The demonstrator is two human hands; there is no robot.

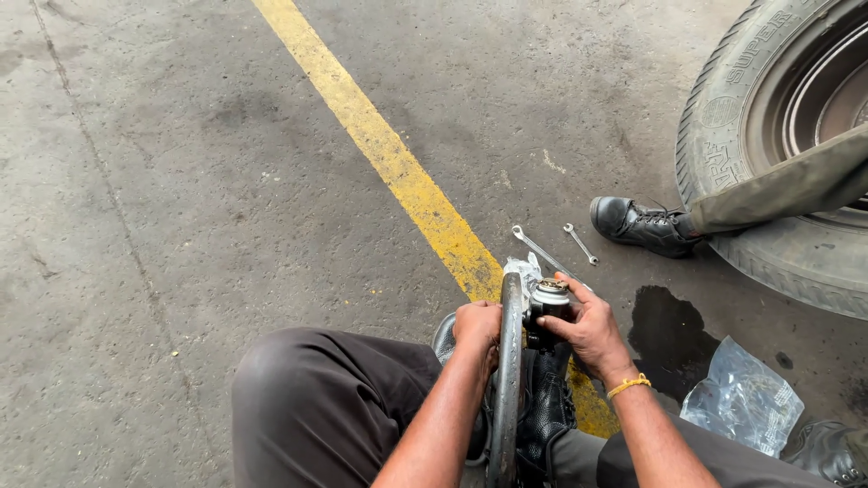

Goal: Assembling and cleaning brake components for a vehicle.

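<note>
I sit on a concrete floor with a long curved metal rod (508, 380) standing between my knees. My left hand (476, 327) grips the rod near its upper end. My right hand (588, 327) is closed around a dark joint fitting with a round metal cap (549, 298) at the rod's top. A yellow band sits on my right wrist. A scrap of clear plastic (522, 267) shows just behind the fitting.
Two wrenches (542, 250) (580, 243) lie on the floor beyond my hands. A yellow painted line (380, 149) runs diagonally. Another person's black boot (640, 224) and trouser leg rest by a large tyre (723, 117). A dark oil stain (669, 334) and a clear plastic bag (741, 398) lie right.
</note>
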